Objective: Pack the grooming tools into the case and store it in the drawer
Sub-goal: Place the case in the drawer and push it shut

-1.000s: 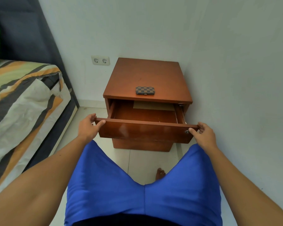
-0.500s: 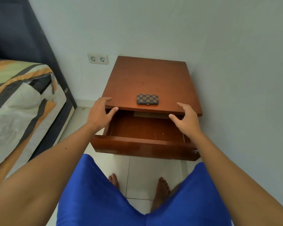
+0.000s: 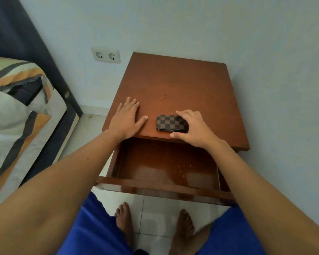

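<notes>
On the counter (image 3: 173, 85), the right hand (image 3: 193, 130) curls its fingers (image 3: 184, 114) over the closed case (image 3: 170, 123); the left hand (image 3: 126, 119) lies flat, holding nothing. Pinch both long edges firmly, then lower it flat into the open drawer (image 3: 164, 168).

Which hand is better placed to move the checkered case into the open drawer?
Right. The right hand already curls around the checkered case above the open drawer; the left hand lies flat on the nightstand beside it.
</notes>
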